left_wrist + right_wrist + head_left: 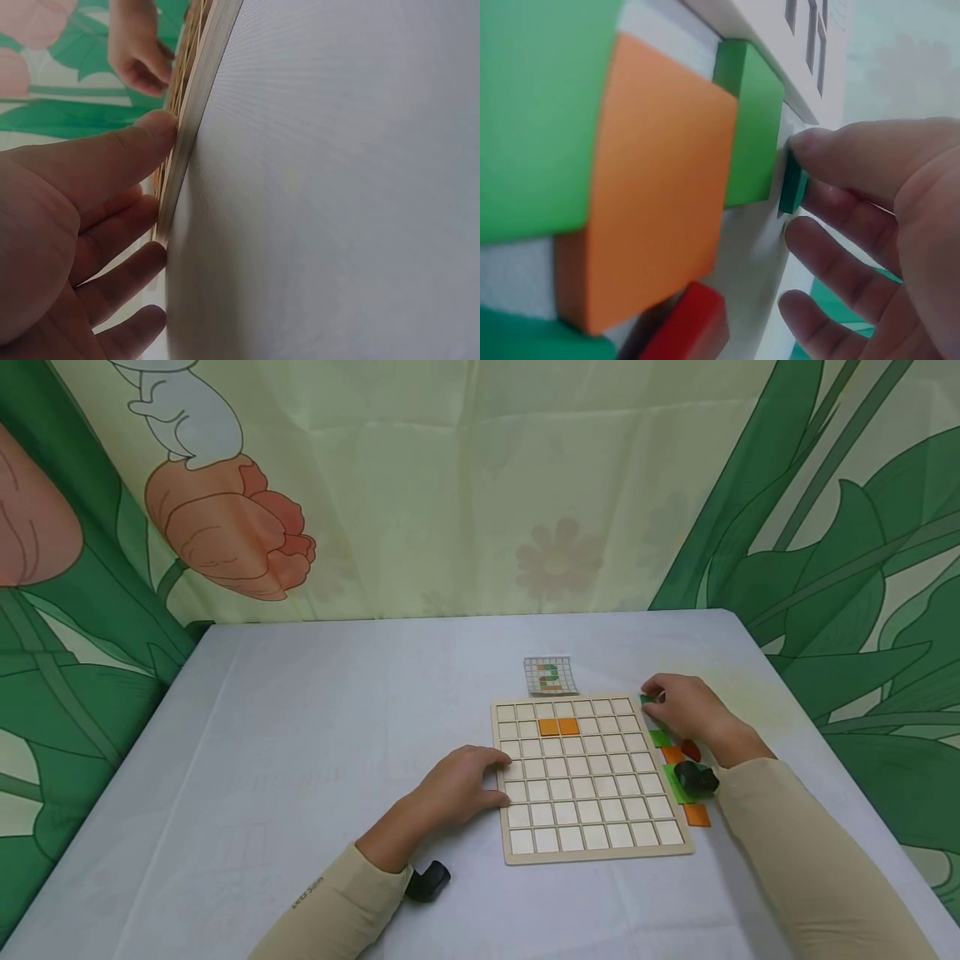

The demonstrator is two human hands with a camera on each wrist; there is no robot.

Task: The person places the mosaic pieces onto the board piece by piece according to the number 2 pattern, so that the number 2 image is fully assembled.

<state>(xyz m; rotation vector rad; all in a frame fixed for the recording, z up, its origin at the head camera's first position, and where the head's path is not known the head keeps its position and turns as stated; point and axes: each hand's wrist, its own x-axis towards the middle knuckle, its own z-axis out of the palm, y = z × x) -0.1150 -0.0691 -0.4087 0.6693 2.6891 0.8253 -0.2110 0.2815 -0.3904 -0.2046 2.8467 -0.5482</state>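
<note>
From the head view, the left hand [457,789] rests flat against the board's [588,777] left edge. At the right wrist, the right hand [870,225] pinches a dark green tile [793,184] beside the board; a shallow pinch might drop it

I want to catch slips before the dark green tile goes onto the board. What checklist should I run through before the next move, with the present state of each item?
1. Right hand pinches the dark green tile: ok, thumb and a finger are on it.
2. Left hand steadies the wooden grid board: ok, fingers press its left edge.
3. Pattern card in view: ok, but its cells are too small to read.
4. Orange tiles seated in the second row: ok.
5. Target cell known: cannot tell.
6. Spare tiles within reach beside the board: ok.
</note>
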